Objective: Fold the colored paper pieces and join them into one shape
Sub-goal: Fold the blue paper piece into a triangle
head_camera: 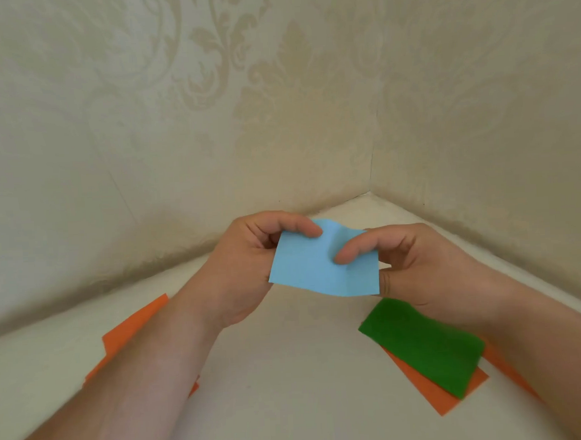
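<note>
**Blue paper held above a pale corner surface**

Cream-white and matte, the work surface (283,371) is filling the near half of the view and narrowing toward a far corner, where two walls covered in beige damask wallpaper (276,102) are meeting. The far edge of the surface is running along both walls, rising from the left and falling away to the right.

The blue paper (318,268), creased and slightly wavy, is being held in the air above the far middle of the surface, just before the corner. The left hand (247,265) is pinching its upper left edge, thumb on the near face; the right hand (416,263) is pinching its right side, thumb pressing the near face and fingers behind.

A green paper (423,344) is lying at near right, overlapping an orange paper (443,397) beneath it. Another orange paper (133,325) is lying at near left, partly hidden by the left forearm. Bare surface is showing in the near middle, between the two forearms.
</note>
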### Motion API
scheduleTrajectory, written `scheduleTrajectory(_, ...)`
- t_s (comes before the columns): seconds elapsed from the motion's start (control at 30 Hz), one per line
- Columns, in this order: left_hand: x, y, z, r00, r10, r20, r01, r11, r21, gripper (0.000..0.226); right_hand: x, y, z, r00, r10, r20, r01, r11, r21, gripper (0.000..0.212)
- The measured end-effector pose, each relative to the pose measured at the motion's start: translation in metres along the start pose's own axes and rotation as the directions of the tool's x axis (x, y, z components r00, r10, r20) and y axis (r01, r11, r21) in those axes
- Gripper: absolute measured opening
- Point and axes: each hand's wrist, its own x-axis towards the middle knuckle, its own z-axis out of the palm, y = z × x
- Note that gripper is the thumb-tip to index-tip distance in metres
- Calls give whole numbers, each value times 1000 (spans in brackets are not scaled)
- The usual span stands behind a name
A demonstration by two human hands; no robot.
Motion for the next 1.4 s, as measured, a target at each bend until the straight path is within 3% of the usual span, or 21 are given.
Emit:
scheduleTrajectory(0.13,3,2,-1,988,-157,-9,153,974,-165,66,2,-1,-1,994,-9,-107,6,1000,-24,42)
scheduleTrajectory(0.23,1,6,-2,977,-200,76,213,937,-276,49,2,1,-3,991,5,-136,-15,997,-70,44)
scheduleTrajectory(0.3,1,5,0,981,-194,27,196,969,-151,41,1,3,-4,989,-5,-146,-18,988,-154,45)
scheduleTrajectory(0.4,0,-2,7,990,-125,-57,133,976,171,57,0,1,-1,983,-65,-169,15,959,-283,43)
scheduleTrajectory(0.47,0,-4,11,992,-70,-105,97,956,277,58,0,0,0,977,-114,-180,53,948,-314,31)
scheduleTrajectory(0.53,0,-5,12,992,-41,-122,75,955,288,58,1,1,0,972,-127,-198,67,956,-287,17)
scheduleTrajectory(0.73,-2,-4,12,996,-52,-67,68,965,253,50,2,3,-2,975,-151,-160,127,981,-149,14)
scheduleTrajectory(1.0,-1,-4,11,986,-17,-169,62,962,266,41,1,3,-4,980,-176,-98,163,978,-127,14)
scheduleTrajectory(1.1,-3,-4,11,994,-34,-100,61,959,277,49,2,3,-4,979,-163,-123,154,985,-77,15)
scheduleTrajectory(1.27,-5,-4,14,999,-47,13,39,932,360,83,3,-1,-4,981,-41,-188,52,997,54,27)
scheduleTrajectory(1.4,-6,-5,14,996,-76,37,55,912,407,73,4,0,-2,976,6,-218,-12,1000,-25,38)
